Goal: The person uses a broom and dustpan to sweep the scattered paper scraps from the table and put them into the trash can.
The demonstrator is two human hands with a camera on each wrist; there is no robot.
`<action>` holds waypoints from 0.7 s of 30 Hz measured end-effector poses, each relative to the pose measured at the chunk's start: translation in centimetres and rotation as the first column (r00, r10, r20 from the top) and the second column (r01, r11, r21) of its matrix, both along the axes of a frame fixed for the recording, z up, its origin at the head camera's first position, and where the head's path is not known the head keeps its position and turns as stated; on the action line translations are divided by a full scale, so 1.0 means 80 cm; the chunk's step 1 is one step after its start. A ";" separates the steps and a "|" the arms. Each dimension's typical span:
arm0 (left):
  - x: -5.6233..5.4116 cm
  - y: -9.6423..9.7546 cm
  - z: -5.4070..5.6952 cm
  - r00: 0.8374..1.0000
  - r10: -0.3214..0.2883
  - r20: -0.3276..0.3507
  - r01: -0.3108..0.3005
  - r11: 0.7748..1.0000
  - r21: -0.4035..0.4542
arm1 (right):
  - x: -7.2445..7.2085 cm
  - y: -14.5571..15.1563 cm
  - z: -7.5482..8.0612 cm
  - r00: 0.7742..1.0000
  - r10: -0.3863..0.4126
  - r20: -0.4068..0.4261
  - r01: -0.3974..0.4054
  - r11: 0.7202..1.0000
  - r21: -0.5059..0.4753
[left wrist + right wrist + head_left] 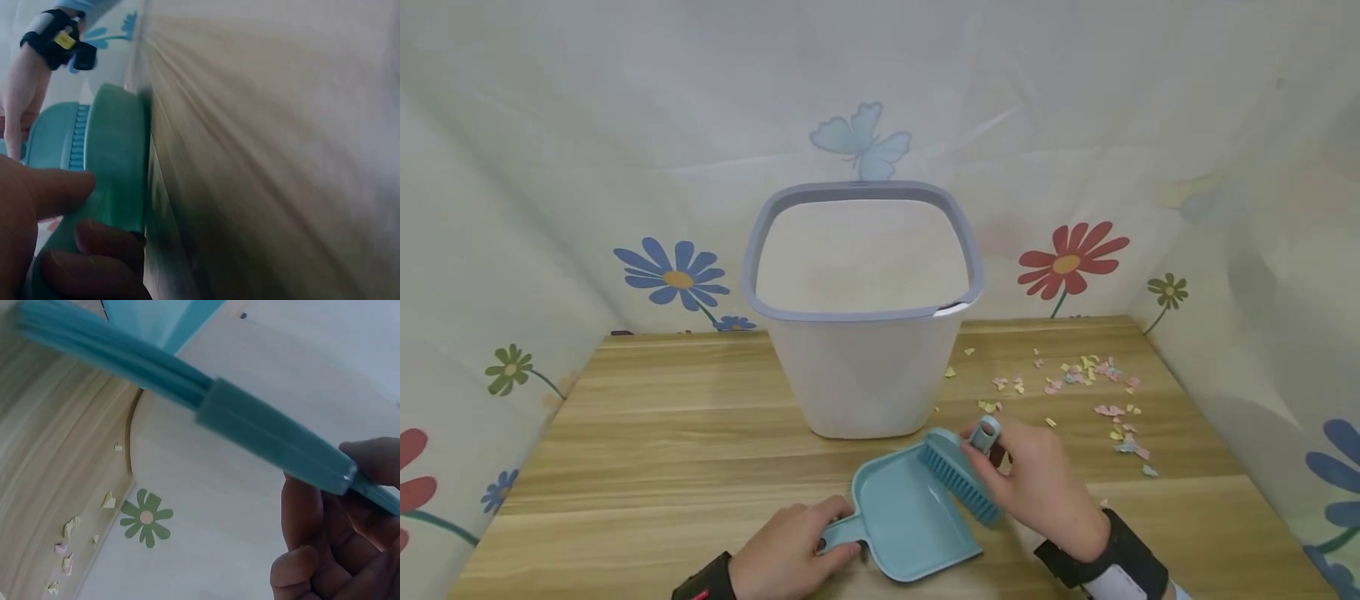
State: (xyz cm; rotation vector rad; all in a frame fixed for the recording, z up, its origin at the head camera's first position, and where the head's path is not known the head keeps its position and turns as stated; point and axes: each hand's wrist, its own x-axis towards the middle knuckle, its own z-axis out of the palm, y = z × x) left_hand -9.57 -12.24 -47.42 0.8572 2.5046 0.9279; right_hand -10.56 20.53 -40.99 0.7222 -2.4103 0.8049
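Observation:
A light blue dustpan lies low over the wooden table, its short handle gripped by my left hand. In the left wrist view the thumb presses along the handle with fingers curled beneath. My right hand holds a matching hand brush by its handle. The bristles hang over the right part of the dustpan, near its open edge; whether they touch it I cannot tell. Paper scraps in pink, yellow and blue lie scattered on the right of the table.
Behind the dustpan stands a white bin with a grey-blue rim. A wooden table carries everything. White curtains printed with flowers and a butterfly enclose the back and sides.

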 end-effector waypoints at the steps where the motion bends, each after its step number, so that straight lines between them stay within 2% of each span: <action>1: -0.001 0.000 0.000 1.000 -0.002 -0.012 0.002 1.000 -0.009 | -0.001 0.004 0.002 1.000 -0.002 0.028 0.001 1.000 0.004; 4: -0.003 0.000 -0.001 1.000 -0.011 -0.024 0.010 1.000 -0.021 | -0.002 0.016 0.010 0.995 -0.026 0.101 0.025 1.000 0.008; 7: -0.005 0.001 -0.001 1.000 -0.017 -0.021 0.016 1.000 -0.021 | -0.003 0.030 0.024 0.990 -0.094 0.104 0.092 0.996 0.024; 10: -0.007 0.002 0.000 1.000 -0.021 -0.012 0.021 1.000 -0.014 | -0.004 0.048 0.037 0.982 -0.185 0.032 0.184 0.982 0.036; 13: -0.008 0.001 0.000 1.000 -0.028 -0.006 0.028 1.000 0.000 | -0.009 0.068 0.043 0.960 -0.270 -0.070 0.274 0.960 0.060; 16: -0.009 0.000 -0.001 0.999 -0.033 -0.008 0.033 0.999 0.008 | -0.018 0.086 0.040 0.936 -0.317 -0.150 0.333 0.939 0.091; 21: -0.009 -0.005 -0.004 0.999 -0.048 -0.016 0.048 0.999 0.002 | -0.027 0.106 0.025 0.916 -0.349 -0.198 0.382 0.910 0.163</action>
